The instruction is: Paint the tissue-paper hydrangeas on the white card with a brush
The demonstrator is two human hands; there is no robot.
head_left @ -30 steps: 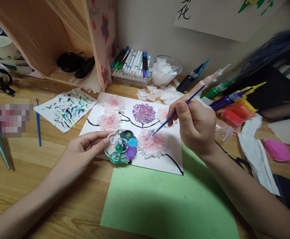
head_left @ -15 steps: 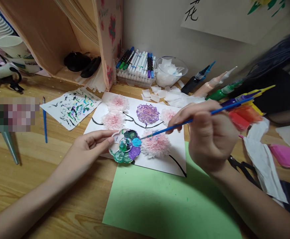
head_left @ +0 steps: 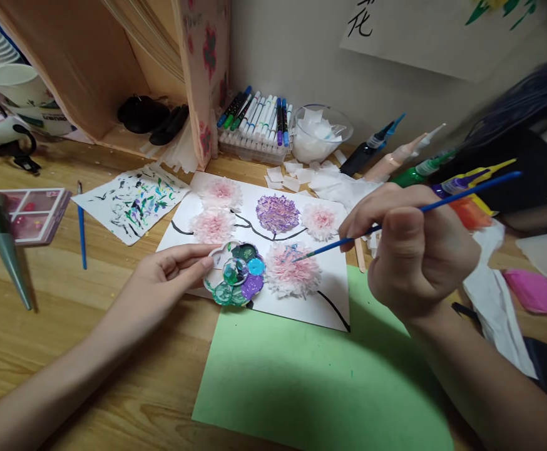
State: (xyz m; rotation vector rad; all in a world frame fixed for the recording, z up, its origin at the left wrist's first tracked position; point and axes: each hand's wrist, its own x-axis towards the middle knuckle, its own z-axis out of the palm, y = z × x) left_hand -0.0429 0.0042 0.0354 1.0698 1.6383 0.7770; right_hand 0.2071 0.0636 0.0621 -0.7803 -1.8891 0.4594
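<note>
My left hand (head_left: pixel 182 269) pinches the edge of a flower-shaped paint palette (head_left: pixel 253 288) with green, purple and bright blue paint in its wells. In my right hand (head_left: pixel 419 250) is a thin blue paintbrush (head_left: pixel 362 237), its tip at the top of a pink tissue-paper flower (head_left: pixel 295 275). Faint blue marks show on that flower near the bristles. It sits on a white sheet (head_left: pixel 327 307) beside the palette. The sheet also bears a purple flower (head_left: pixel 278 216), several other pink flowers (head_left: pixel 214 225) and black curved lines.
A green sheet (head_left: pixel 320 376) lies under the white one. Behind are a box of markers (head_left: pixel 259 122), a glass bowl (head_left: pixel 323 131) of tissue pieces and paint bottles (head_left: pixel 409 150). To the left are a paint-smeared paper (head_left: pixel 132 200), another blue brush (head_left: pixel 82 232) and a large makeup brush (head_left: pixel 10 257).
My right hand has moved right, carrying the brush tip from the blue paint well to the pink flower. My left hand and the palette stay nearly in place.
</note>
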